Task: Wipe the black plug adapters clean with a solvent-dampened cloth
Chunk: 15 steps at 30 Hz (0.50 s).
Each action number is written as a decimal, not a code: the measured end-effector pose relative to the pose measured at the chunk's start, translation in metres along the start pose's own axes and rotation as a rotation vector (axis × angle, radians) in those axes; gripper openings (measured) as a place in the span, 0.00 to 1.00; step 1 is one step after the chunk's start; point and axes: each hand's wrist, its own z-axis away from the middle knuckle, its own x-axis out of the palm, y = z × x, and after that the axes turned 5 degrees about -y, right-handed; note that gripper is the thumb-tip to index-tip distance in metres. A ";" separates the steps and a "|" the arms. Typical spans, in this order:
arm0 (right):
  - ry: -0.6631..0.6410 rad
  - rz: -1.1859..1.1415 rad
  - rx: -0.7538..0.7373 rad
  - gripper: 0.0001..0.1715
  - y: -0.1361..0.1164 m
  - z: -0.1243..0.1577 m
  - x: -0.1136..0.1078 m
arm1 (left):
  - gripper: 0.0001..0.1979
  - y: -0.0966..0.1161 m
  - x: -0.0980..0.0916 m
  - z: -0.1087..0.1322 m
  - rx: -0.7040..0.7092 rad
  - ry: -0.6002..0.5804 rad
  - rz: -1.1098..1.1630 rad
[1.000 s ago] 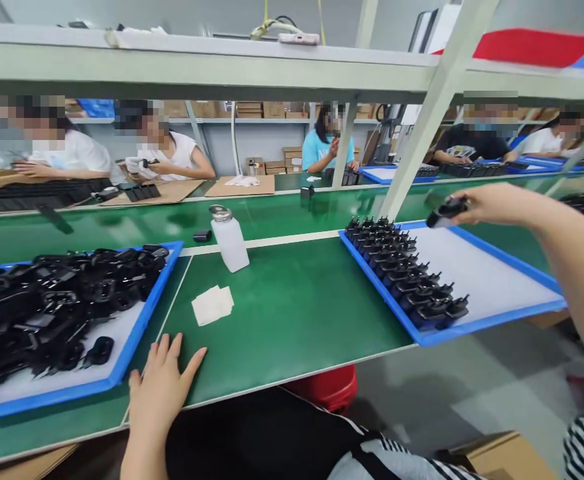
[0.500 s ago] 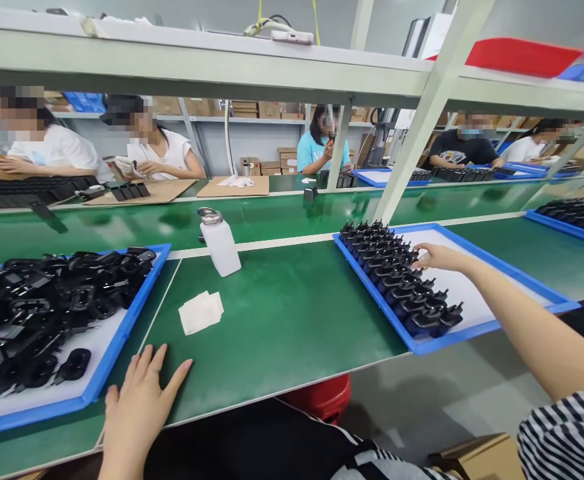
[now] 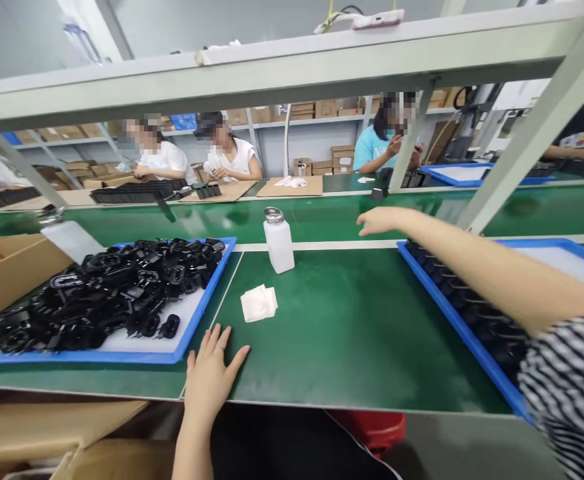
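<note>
My left hand [image 3: 211,370] lies flat on the green table [image 3: 342,333], fingers spread, just right of the blue-rimmed tray [image 3: 207,303] of jumbled black plastic parts [image 3: 137,287]. Ahead of it are a folded white cloth [image 3: 259,303] and a white pump bottle [image 3: 279,243], both untouched. My right hand [image 3: 379,221] reaches out over the green strip behind the table, fingers pointing left and slightly apart, with nothing visible in them. Below my right forearm is another blue tray [image 3: 452,320] with rows of black plug adapters [image 3: 465,293], partly hidden by the arm.
A small black piece [image 3: 378,193] rests on the far side of the green strip [image 3: 317,217]. A slanted post [image 3: 527,133] and an overhead shelf [image 3: 272,73] cross the view. Co-workers sit opposite. A second bottle [image 3: 72,237] and a cardboard box [image 3: 12,267] are at left.
My right hand has left the tray of plug adapters and moved left and forward over the green strip. The view has turned left. My left hand stays flat on the table.
</note>
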 end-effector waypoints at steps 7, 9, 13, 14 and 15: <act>-0.408 0.173 -0.029 0.21 -0.063 -0.051 0.122 | 0.23 -0.011 0.008 -0.004 -0.003 0.084 0.115; -0.401 0.167 -0.033 0.25 -0.068 -0.059 0.147 | 0.21 -0.012 0.010 -0.006 -0.018 0.112 0.139; -0.370 0.109 -0.079 0.24 -0.068 -0.073 0.172 | 0.20 -0.012 0.010 -0.009 -0.054 0.122 0.166; -0.357 0.089 -0.084 0.22 -0.066 -0.075 0.174 | 0.20 -0.011 0.010 -0.009 -0.056 0.119 0.168; -0.337 0.067 -0.078 0.21 -0.064 -0.076 0.174 | 0.19 -0.011 0.009 -0.009 -0.056 0.118 0.170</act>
